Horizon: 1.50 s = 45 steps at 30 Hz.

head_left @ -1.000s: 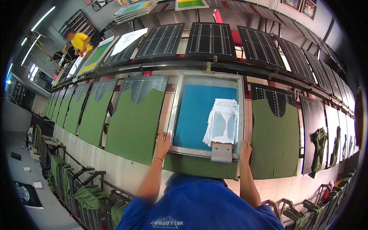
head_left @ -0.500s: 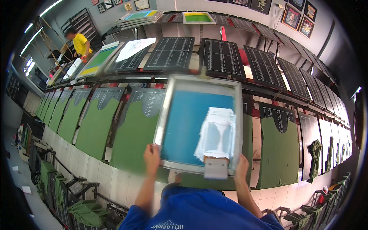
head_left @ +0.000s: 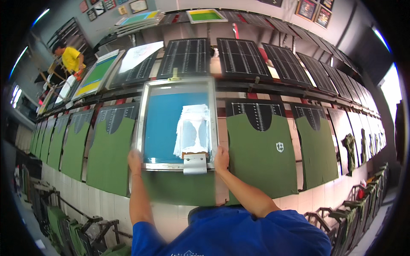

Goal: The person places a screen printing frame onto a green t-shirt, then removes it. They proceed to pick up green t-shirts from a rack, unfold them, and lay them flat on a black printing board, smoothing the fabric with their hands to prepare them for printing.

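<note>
Over green cloth (head_left: 179, 187), hands (head_left: 135, 161) (head_left: 221, 158) gripping frame (head_left: 177, 123) corners

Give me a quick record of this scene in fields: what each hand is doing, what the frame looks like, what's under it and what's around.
left hand: grips the lower left corner of the screen frame
right hand: grips the lower right corner of the same frame
screen frame: metal rim, blue mesh with a pale design patch, a squeegee resting at its near edge
under the frame: a green garment piece on the long table
neighbours: more green pieces either side; the one to the right bears a small white emblem
background: a person in a yellow shirt at far left
</note>
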Available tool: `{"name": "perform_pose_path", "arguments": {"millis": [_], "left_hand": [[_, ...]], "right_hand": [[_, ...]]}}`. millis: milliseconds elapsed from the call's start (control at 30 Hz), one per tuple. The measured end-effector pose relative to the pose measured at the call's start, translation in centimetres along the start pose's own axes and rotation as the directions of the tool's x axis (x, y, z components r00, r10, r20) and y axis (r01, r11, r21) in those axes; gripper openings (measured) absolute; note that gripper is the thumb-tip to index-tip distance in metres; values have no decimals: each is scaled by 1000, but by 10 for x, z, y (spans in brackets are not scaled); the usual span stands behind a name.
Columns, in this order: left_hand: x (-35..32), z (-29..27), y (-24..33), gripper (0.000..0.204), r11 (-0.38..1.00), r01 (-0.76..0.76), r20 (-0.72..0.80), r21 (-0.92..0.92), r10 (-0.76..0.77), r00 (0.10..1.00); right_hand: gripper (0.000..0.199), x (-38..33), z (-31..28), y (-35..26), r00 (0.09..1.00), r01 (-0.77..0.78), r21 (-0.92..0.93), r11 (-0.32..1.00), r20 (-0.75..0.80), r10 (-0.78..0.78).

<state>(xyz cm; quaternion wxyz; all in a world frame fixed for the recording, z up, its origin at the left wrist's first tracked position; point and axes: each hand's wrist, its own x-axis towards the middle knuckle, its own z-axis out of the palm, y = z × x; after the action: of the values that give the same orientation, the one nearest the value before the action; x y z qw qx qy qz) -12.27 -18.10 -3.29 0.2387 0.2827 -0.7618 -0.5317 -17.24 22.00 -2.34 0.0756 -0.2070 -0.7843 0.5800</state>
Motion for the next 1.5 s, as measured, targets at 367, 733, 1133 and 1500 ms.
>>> {"name": "perform_pose_path", "arguments": {"millis": [367,733,1133,1500], "left_hand": [[33,-16,-59,48,948,-49,-22,314,59,998],[-92,18,39,33,912,-235,-64,337,271,960],[-373,213,96,23,979,-15,364,205,-62,929],[-449,185,57,43,870,491,302,44,-481,823]], "right_hand": [[44,-3,21,18,1000,15,-83,996,27,-13],[39,87,-245,47,972,221,-316,923,-2,-234],[31,203,-432,137,802,-425,-104,899,418,428],[13,218,-418,146,927,-209,191,959,352,132]]}}
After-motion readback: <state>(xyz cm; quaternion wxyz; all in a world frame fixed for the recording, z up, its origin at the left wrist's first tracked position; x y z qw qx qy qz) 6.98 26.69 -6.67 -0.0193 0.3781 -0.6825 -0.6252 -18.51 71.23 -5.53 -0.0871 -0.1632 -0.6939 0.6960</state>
